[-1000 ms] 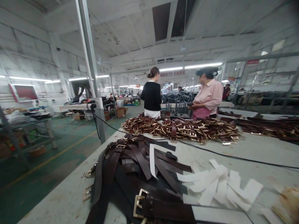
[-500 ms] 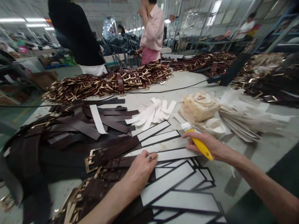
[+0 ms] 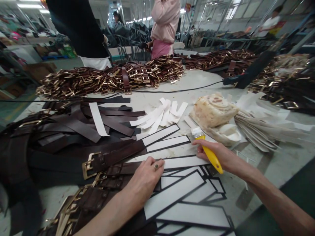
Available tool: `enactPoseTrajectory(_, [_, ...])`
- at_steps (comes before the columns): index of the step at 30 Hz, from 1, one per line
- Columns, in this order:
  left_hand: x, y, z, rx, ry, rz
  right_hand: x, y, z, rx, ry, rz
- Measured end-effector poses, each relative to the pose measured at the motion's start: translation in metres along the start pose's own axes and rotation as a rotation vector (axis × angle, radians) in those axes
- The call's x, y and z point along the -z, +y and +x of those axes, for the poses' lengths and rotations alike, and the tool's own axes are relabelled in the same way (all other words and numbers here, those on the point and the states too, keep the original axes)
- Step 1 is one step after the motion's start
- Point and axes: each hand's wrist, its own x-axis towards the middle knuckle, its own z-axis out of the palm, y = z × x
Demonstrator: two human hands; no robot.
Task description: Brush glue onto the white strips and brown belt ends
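At the near middle of the worktable (image 3: 201, 74), a white strip (image 3: 182, 161) lies along a dark belt (image 3: 133, 168), between both hands. Left hand (image 3: 149, 173): fingers bent, close together, on the strip's left part; pinch cannot be determined. Right hand (image 3: 214, 150): fingers closed round a yellow brush (image 3: 213, 160), fingertips at the strip's right end. Step in hand, as judged: aligning the strip. Next move calls for even pressure, bristles clear.
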Motion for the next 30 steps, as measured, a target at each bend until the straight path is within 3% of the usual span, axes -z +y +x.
enactPoseTrajectory(3, [0.000, 0.000, -0.001, -0.004, -0.001, -0.005, -0.005, 0.009, 0.001, 0.032, -0.012, -0.029])
enactPoseTrajectory(7, [0.004, 0.003, 0.000, 0.005, -0.027, -0.002, -0.010, 0.014, 0.000, 0.053, 0.077, -0.101])
enactPoseTrajectory(12, [0.006, 0.005, 0.002, 0.011, -0.025, -0.001, -0.023, -0.010, -0.013, 0.079, 0.330, -0.258])
enactPoseTrajectory(17, [-0.001, -0.001, 0.002, 0.001, 0.012, 0.004, -0.046, -0.032, -0.034, 0.206, 0.353, -0.286])
enactPoseTrajectory(23, [-0.004, -0.004, 0.001, -0.029, 0.056, 0.000, -0.023, -0.009, -0.060, 0.095, 0.471, -0.356])
enactPoseTrajectory(25, [-0.003, -0.003, 0.001, -0.031, 0.058, -0.001, -0.021, -0.010, -0.064, 0.101, 0.469, -0.320])
enactPoseTrajectory(30, [0.003, 0.001, -0.001, -0.027, 0.052, -0.005, -0.028, -0.012, -0.060, 0.145, 0.296, -0.216])
